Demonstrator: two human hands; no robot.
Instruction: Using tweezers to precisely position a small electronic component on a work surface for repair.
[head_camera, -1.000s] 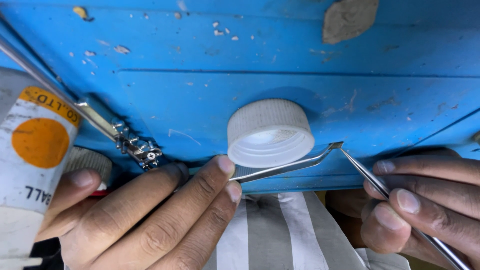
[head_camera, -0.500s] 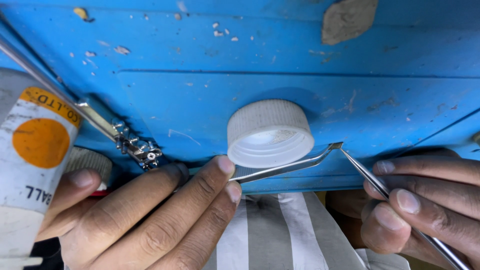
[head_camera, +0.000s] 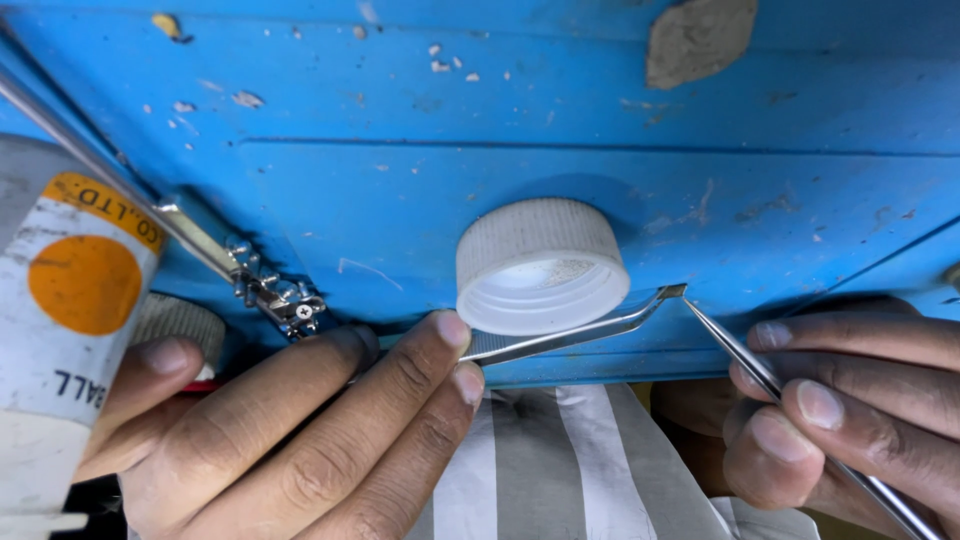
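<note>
My left hand (head_camera: 300, 430) pinches curved metal tweezers (head_camera: 570, 335) between thumb and fingers, and their bent tip reaches up to the right. My right hand (head_camera: 850, 400) grips a thin straight metal probe (head_camera: 740, 350) whose point meets the tweezers' tip (head_camera: 672, 293) at the front edge of the blue work surface. Whatever sits between the two tips is too small to make out. An upturned white ribbed bottle cap (head_camera: 540, 265) rests on the surface just left of the tips.
The blue painted surface (head_camera: 600, 120) is chipped and scattered with small flakes. A magnetised rod with several tiny screws clinging to it (head_camera: 275, 295) lies at the left. A white tube with an orange dot (head_camera: 70, 320) stands at far left. Striped grey-white cloth (head_camera: 570, 470) lies below.
</note>
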